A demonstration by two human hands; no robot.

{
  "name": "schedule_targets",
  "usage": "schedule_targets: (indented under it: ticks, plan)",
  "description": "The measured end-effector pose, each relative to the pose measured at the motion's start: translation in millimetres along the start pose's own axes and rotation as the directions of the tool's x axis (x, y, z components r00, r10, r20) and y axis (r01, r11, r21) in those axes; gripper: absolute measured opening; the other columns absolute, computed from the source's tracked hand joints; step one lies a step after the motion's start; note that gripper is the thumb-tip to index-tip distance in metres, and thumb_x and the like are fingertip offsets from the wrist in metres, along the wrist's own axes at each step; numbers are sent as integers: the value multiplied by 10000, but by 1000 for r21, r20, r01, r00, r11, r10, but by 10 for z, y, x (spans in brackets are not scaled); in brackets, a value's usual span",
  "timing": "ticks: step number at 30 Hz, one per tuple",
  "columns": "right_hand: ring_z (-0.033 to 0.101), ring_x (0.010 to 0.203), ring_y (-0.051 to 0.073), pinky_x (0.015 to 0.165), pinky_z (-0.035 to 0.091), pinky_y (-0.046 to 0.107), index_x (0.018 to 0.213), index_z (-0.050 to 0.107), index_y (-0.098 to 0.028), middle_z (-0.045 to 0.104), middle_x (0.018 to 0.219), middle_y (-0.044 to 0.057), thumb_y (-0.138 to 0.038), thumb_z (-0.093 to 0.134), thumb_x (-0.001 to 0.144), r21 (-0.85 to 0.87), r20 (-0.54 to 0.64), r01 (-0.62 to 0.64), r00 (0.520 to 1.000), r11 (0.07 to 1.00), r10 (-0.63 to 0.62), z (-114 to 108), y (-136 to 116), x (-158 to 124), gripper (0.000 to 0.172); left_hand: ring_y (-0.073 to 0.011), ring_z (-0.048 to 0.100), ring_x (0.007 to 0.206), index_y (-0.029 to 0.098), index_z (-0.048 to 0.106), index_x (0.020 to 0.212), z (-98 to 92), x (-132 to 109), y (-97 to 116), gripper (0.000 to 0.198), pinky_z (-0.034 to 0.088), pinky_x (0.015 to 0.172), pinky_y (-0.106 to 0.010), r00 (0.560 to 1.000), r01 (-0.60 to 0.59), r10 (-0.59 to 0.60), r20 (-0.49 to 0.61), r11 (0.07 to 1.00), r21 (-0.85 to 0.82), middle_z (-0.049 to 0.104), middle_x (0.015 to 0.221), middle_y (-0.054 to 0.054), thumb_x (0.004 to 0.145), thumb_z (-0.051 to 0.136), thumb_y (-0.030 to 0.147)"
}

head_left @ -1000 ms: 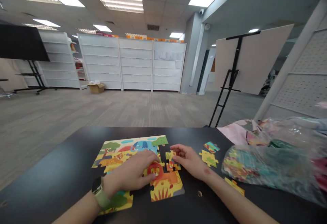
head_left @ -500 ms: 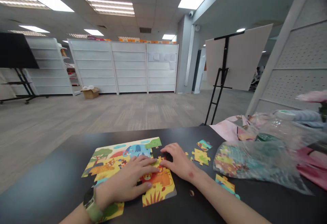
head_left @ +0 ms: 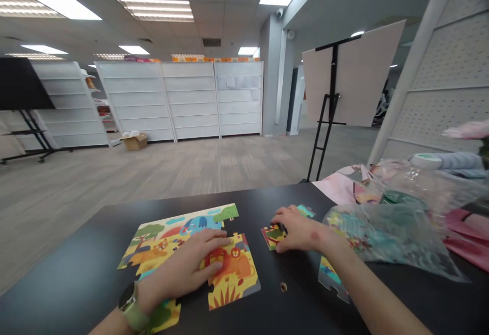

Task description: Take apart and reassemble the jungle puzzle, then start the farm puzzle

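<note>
My left hand (head_left: 187,263) lies flat with fingers stretched over a partly joined animal jigsaw puzzle (head_left: 153,233). Under its fingertips is the section with orange lions (head_left: 237,266); the palm hides the middle of the picture. To the right, my right hand (head_left: 301,230) is curled, its fingers and thumb at opposite edges of a small red, yellow and green puzzle piece (head_left: 272,237) at table level. Just beyond this hand a blue puzzle piece (head_left: 306,211) shows in part. Another loose puzzle piece (head_left: 330,276) lies below my right forearm, partly covered by it.
A clear plastic bag (head_left: 397,243) of colourful pieces lies on the right of the black table (head_left: 76,268), by a plastic bottle (head_left: 424,177) and pink cloth (head_left: 336,192). A small hole (head_left: 283,287) is near the front. An easel (head_left: 324,136) stands beyond.
My right hand has moved right, from the puzzle's edge to the loose piece, uncovering the gap beside the puzzle. My left hand stays on the puzzle. The view has shifted slightly.
</note>
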State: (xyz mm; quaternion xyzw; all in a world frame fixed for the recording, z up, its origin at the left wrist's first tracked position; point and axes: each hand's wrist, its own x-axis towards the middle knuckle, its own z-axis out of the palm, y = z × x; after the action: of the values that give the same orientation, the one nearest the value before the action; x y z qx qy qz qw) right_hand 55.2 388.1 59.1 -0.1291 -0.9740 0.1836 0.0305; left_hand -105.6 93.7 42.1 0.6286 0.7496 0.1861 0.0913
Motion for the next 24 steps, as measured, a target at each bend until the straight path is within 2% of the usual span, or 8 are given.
schedule_targets:
  ticks: [2,6,9,12,14,17,20,24]
  plan:
    - [580,1077,340,910,479,419,1020,756,-236,685,1104,86,-319,873,548,-30,49,-26,998,999,28,64,3,12,493,-291,489,1376,301,542,1441,11,-16,-97,414,403,1176,-458,997,14,-13,-79,1000,14,528,1504,-76,1033,516,367]
    - [591,977,293,784,459,332,924,703,-235,673,987,45,-286,890,498,27,28,-20,999,999,19,91,21,70,468,-288,550,1315,272,606,1358,2,-36,-293,358,466,1129,-446,978,51,-38,-205,997,56,588,1433,-82,1038,503,396]
    - [604,802,218,652,400,268,952,645,-235,654,836,-7,-279,835,609,121,-9,-10,1000,993,11,120,-57,113,395,-296,579,1285,248,629,1321,0,-38,-415,349,480,1117,-470,963,94,-72,-259,993,75,620,1390,-96,1027,501,386]
    - [583,707,166,639,377,258,1029,596,-239,616,748,-43,-226,628,837,226,-108,43,994,973,-19,191,-231,150,195,-310,582,1285,260,647,1305,19,-39,-500,345,480,1114,-498,962,131,-106,-250,988,87,618,1398,-91,1011,519,388]
    - [591,752,164,699,398,268,1094,589,-235,622,790,-30,-188,506,917,276,-185,90,982,957,-39,250,-345,171,202,-318,573,1297,274,661,1298,36,-42,-532,340,475,1116,-507,968,137,-113,-223,986,96,608,1413,-85,1003,531,381]
    - [609,852,178,789,425,292,1168,626,-218,646,917,20,-132,432,935,325,-243,140,968,935,-61,334,-437,195,315,-323,556,1315,276,666,1298,45,-47,-541,339,459,1127,-509,971,141,-119,-206,986,94,598,1421,-86,998,537,368]
    - [618,922,189,851,444,313,1207,664,-207,652,1007,54,-84,414,911,365,-246,177,965,914,-88,401,-432,212,406,-322,546,1317,266,666,1286,17,-51,-515,333,448,1130,-507,975,141,-124,-183,987,80,590,1415,-94,992,544,361]
    - [612,787,161,758,473,291,1280,623,-188,664,932,32,-81,447,889,433,-232,191,968,881,-95,460,-391,236,442,-304,560,1278,264,676,1239,-46,-60,-441,295,454,1110,-466,985,108,-101,-136,993,43,599,1374,-90,970,571,327]
